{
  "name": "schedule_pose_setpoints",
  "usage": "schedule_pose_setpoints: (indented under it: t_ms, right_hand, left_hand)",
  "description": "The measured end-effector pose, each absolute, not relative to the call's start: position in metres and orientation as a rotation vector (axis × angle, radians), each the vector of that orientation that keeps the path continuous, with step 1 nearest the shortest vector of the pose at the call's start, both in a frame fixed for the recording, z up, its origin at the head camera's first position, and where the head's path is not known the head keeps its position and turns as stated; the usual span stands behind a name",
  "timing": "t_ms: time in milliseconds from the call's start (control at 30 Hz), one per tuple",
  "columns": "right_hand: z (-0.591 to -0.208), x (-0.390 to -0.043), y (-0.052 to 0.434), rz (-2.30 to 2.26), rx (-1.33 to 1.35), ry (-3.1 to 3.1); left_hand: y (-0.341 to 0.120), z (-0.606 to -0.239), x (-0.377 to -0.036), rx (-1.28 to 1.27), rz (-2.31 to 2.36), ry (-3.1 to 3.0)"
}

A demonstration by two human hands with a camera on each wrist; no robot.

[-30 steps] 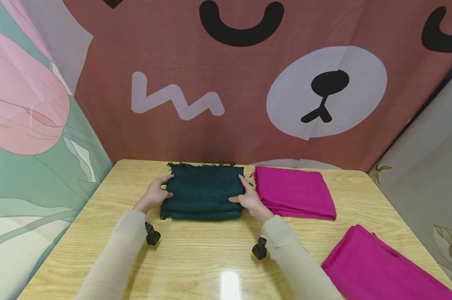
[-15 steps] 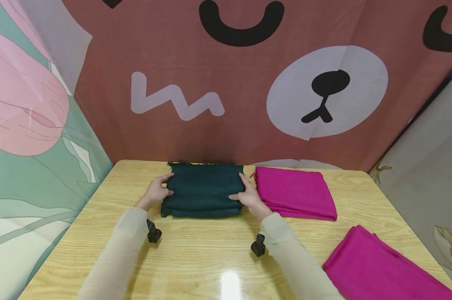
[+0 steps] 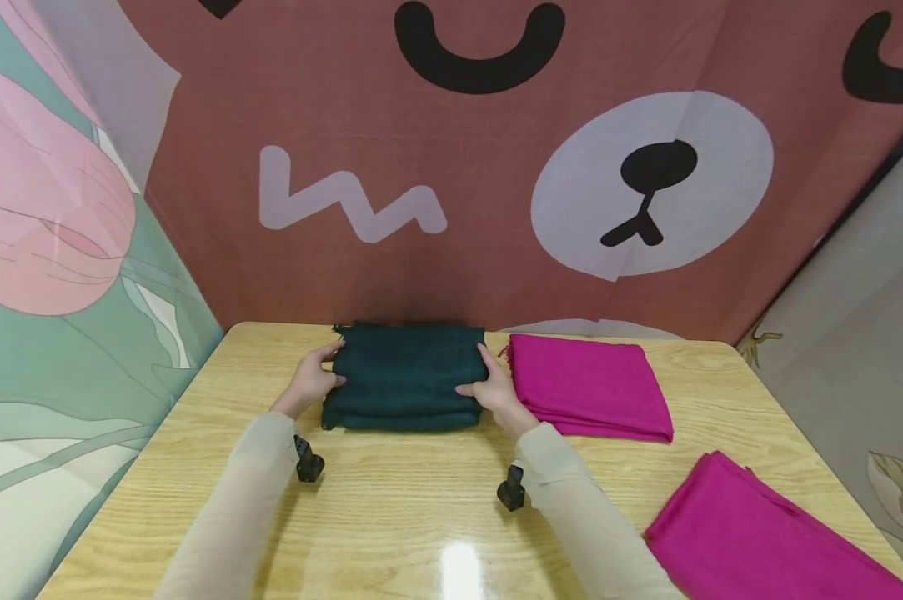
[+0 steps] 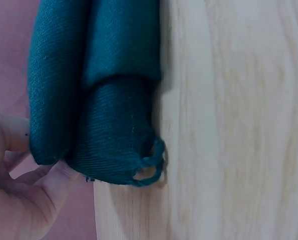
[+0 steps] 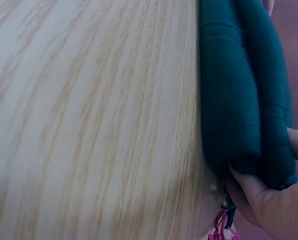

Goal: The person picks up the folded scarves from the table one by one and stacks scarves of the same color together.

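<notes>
A folded dark green cloth lies near the far edge of the wooden table. My left hand grips its left side, thumb on top. My right hand grips its right side the same way. In the left wrist view the green cloth shows stacked folds and a loose fringe loop, with my left hand's fingers curled under the edge. The right wrist view shows the green cloth pinched by my right hand's fingers.
A folded magenta cloth lies just right of the green one, close to my right hand. A second magenta cloth lies at the table's near right corner. A printed fabric backdrop stands right behind the table's far edge.
Both hands have slid the green cloth a little farther away, toward the backdrop. The grip on its sides is the same.
</notes>
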State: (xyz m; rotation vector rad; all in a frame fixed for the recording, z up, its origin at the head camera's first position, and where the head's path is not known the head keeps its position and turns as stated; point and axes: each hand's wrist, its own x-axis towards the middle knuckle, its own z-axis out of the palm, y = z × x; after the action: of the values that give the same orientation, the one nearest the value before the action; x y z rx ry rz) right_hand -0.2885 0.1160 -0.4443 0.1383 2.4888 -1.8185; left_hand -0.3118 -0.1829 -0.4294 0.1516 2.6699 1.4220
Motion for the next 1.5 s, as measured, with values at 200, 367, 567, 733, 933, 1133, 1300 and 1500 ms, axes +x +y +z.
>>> schedule_pose_setpoints:
  t_ms: [200,367,567,733,933,1133,1300,1500]
  right_hand:
    - [-0.442,-0.288,0.115,-1.821,0.154,2.512]
    - [-0.442,-0.289,0.114,-1.812,0.147,2.550]
    - [-0.443,-0.290,0.114,-1.821,0.136,2.599]
    - [-0.441,-0.286,0.115,-1.810,0.138,2.596]
    - [-0.434,-0.279,0.118,-1.761,0.157,2.615]
    - [-0.426,-0.269,0.123,-1.783,0.126,2.632]
    - [-0.420,-0.262,0.129,-1.793,0.124,2.616]
    - [-0.413,-0.253,0.133,-1.857,0.142,2.576]
  left_hand:
    - [-0.183,-0.431,-0.315,0.159,1.439,2.673]
    - [-0.183,-0.430,-0.316,0.156,1.452,2.685]
    - [-0.182,-0.430,-0.315,0.149,1.467,2.675]
    - [-0.182,-0.432,-0.314,0.156,1.487,2.671]
    - [-0.180,-0.431,-0.310,0.169,1.469,2.644]
    - [-0.178,-0.426,-0.300,0.238,1.423,2.684]
    - [-0.177,-0.420,-0.287,0.290,1.388,2.748]
    - [-0.177,-0.417,-0.275,0.396,1.306,2.888]
